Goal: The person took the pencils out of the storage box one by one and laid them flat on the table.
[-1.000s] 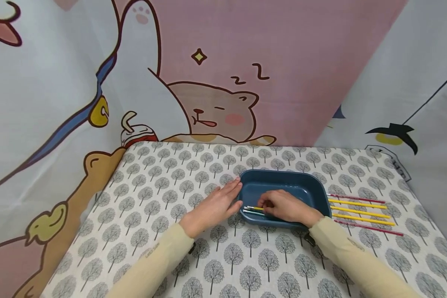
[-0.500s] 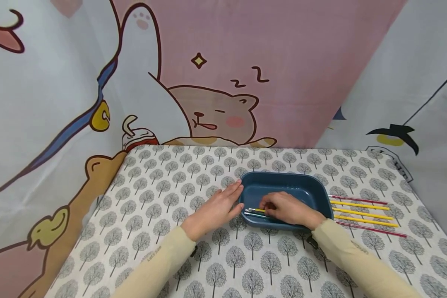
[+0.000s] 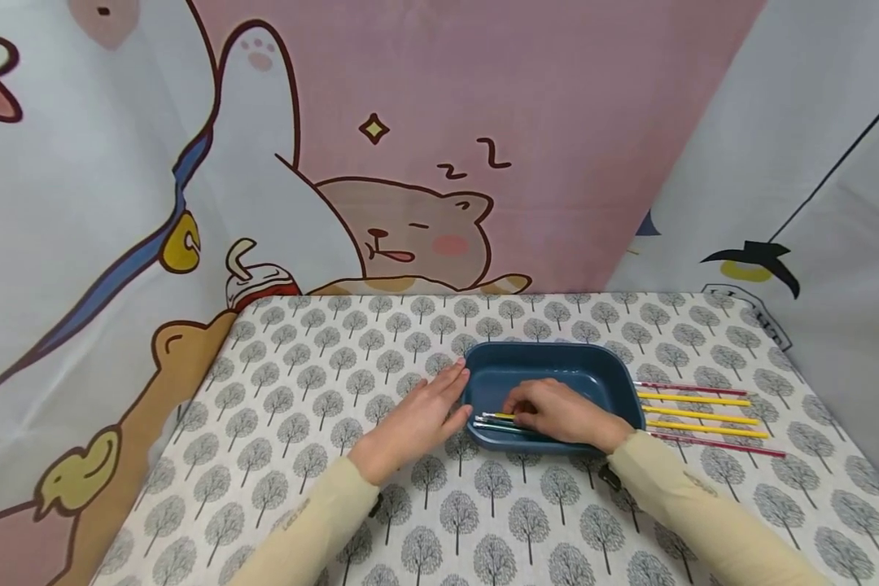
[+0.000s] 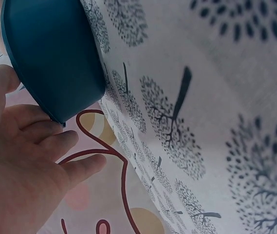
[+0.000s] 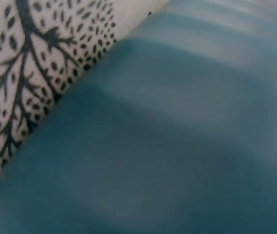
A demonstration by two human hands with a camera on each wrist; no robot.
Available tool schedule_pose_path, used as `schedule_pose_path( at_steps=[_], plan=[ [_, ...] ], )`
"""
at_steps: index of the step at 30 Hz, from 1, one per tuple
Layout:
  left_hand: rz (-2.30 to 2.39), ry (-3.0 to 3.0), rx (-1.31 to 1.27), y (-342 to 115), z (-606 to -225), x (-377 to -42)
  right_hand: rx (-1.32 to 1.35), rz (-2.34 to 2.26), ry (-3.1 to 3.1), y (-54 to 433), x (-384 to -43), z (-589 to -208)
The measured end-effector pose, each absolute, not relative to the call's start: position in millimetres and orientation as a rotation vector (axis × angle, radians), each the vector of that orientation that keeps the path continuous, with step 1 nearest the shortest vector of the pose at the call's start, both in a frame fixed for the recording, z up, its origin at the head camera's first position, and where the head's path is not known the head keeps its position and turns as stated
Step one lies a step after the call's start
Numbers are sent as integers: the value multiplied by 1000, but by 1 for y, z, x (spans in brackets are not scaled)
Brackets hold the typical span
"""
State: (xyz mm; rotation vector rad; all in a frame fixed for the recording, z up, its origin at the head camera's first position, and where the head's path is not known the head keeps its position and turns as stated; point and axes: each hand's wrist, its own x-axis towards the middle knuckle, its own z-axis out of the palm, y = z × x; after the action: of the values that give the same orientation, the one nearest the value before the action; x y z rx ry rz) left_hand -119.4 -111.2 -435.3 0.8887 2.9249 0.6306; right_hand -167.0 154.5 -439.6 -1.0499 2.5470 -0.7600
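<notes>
A dark blue rectangular plastic box sits on the table. My left hand lies at its left end, fingers extended along the rim; in the left wrist view the fingers are at the edge of the box wall. My right hand reaches inside the box and pinches a yellow pencil with curled fingers. Green pencils lie beside it along the near inner side, partly covered by the hand. The box wall fills most of the blurred right wrist view, where no fingers show.
To the right of the box, several pencils lie side by side: yellow ones in the middle, a dark red one behind and another in front. A tree-print cloth covers the table. Cartoon-print curtains hang behind.
The head view shifts slightly. Both hands and the box keep nearly the same places; the right hand stays on the yellow pencil in the box, with only small finger movement.
</notes>
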Motion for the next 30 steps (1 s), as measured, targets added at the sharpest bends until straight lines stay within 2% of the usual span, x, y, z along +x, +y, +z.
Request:
schedule_pose_path(
  at_steps=[13,30],
  plan=[
    [617,2925,888,-111,-437,-119,-1054,-750,2564,159,-165,-439],
    [621,2936,896,-111,-437,-119,-1074,-814,2688,171,-155,-411]
  ],
)
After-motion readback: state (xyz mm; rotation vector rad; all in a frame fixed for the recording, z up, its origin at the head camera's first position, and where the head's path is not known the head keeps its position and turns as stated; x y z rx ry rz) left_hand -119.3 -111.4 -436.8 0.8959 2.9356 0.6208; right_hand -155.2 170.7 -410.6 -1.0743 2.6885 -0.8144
